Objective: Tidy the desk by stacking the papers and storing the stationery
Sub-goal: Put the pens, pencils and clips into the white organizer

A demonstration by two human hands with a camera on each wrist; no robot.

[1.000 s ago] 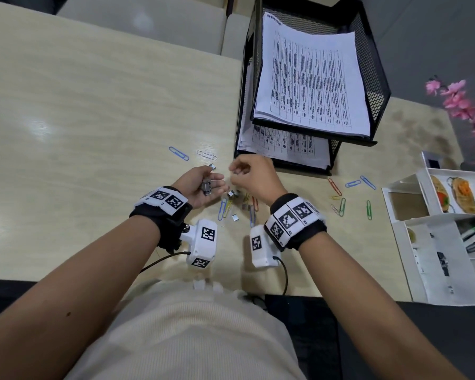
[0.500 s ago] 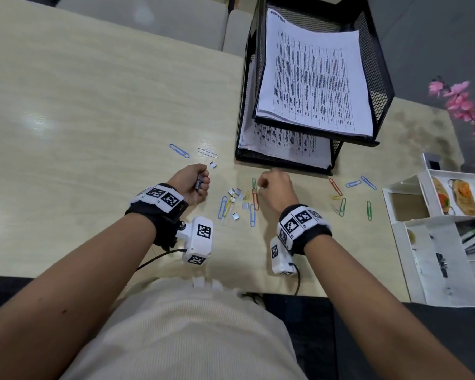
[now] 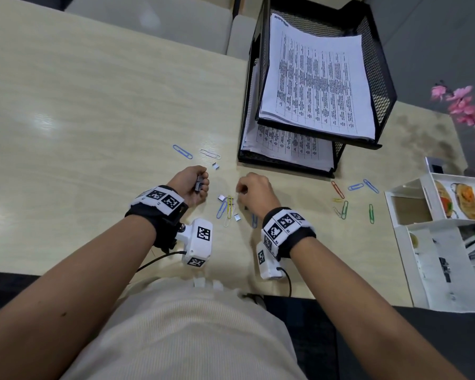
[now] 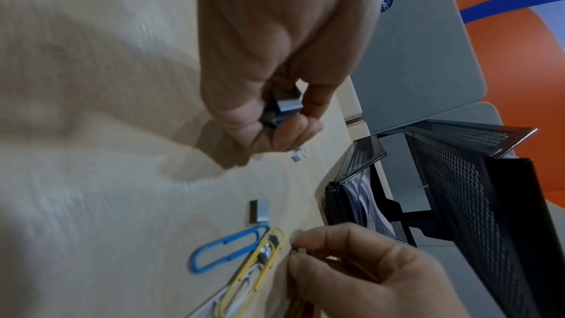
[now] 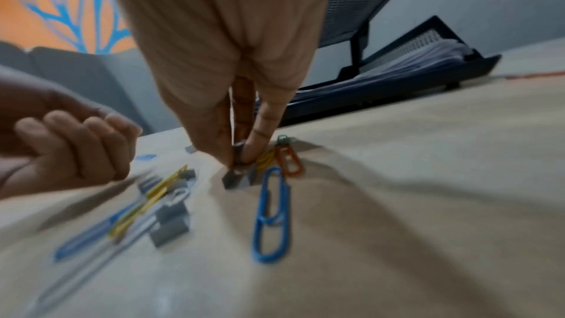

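Observation:
My left hand [image 3: 194,185] is curled round a bunch of grey staple strips [image 3: 198,185], seen close up in the left wrist view [image 4: 282,105]. My right hand [image 3: 251,192] is down on the desk just to its right. Its thumb and forefinger [image 5: 260,139] pinch a small grey staple strip [image 5: 239,151] at the desk surface. Another staple strip [image 5: 237,179] lies just below the fingertips. Loose paper clips [image 3: 226,208] and staple strips [image 3: 237,217] lie between the hands. Printed papers [image 3: 316,83] sit in the black mesh tray [image 3: 285,163].
A blue clip [image 3: 182,151] and a pale clip [image 3: 210,154] lie beyond the left hand. More coloured clips [image 3: 344,208] are scattered right of the tray. A white organiser [image 3: 433,259] stands at the right edge, pink flowers [image 3: 472,108] behind it.
The hands met a second ago, then parted. The left hand drew back left with its staple strips. The right hand dropped to the loose pieces and now pinches one.

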